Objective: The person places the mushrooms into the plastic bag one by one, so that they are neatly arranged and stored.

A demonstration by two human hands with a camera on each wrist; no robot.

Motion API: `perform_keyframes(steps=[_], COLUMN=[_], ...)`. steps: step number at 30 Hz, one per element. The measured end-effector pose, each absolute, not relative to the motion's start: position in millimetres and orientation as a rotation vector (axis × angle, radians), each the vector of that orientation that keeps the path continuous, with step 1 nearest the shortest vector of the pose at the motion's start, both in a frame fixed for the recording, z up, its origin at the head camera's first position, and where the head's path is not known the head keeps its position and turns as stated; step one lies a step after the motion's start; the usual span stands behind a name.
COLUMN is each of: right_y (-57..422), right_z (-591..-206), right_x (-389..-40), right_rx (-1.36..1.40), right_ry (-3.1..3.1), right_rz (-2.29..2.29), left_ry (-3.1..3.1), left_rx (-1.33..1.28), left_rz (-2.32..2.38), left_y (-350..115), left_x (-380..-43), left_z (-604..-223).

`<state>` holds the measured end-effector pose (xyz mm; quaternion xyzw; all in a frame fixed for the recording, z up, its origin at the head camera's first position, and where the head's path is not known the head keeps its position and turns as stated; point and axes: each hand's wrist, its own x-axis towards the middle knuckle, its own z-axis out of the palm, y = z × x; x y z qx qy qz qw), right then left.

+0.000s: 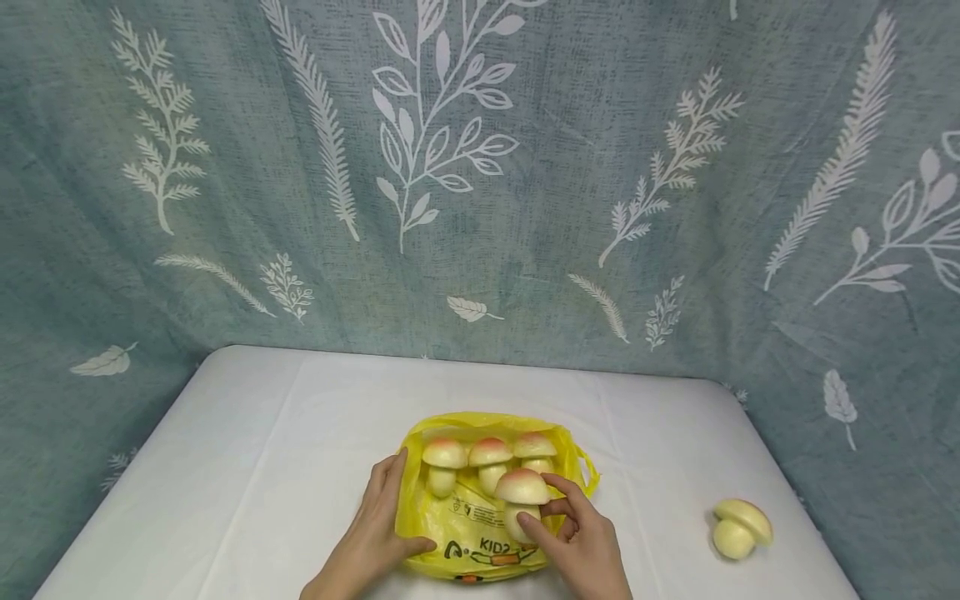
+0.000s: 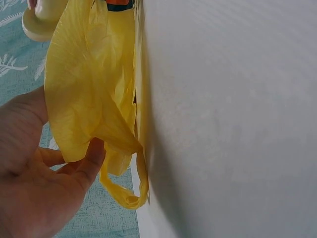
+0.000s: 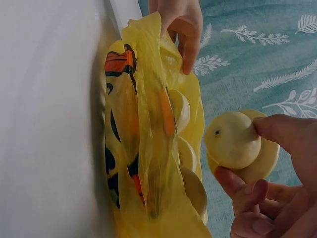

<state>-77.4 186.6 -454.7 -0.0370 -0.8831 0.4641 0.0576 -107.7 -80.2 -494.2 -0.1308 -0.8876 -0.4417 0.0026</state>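
Observation:
A toy mushroom (image 1: 522,487) with a cream stem and a pink-tinged cap is pinched between thumb and fingers of my right hand (image 1: 581,533). It is upright over the front right of an open yellow plastic bag (image 1: 465,533); the right wrist view shows the round stem base (image 3: 233,140) with a small dark spot. My left hand (image 1: 372,521) holds the bag's left side, thumb at the front and fingers along the rim; in the left wrist view the bag hides some fingertips. Three similar mushrooms (image 1: 444,454) stand in a row inside the bag.
Another toy mushroom (image 1: 741,527) lies tilted on the white table (image 1: 247,483), toward its right edge. A bag handle loop (image 1: 591,473) sticks out at the bag's right. Behind the table hangs a grey-green leaf-patterned cloth (image 1: 525,275).

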Motion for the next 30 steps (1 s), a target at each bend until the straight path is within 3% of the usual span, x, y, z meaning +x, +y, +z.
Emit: perform_keyframes(steps=[30], right_y=[148.4], right_z=[-472.6], right_x=[-83.2], right_rx=[0.126], right_ry=[-2.886], right_rz=[0.748], left_ry=[-2.78], left_rx=[-0.442], left_rz=[-1.299], left_y=[-80.5], left_x=[-108.1], left_z=[-496.3])
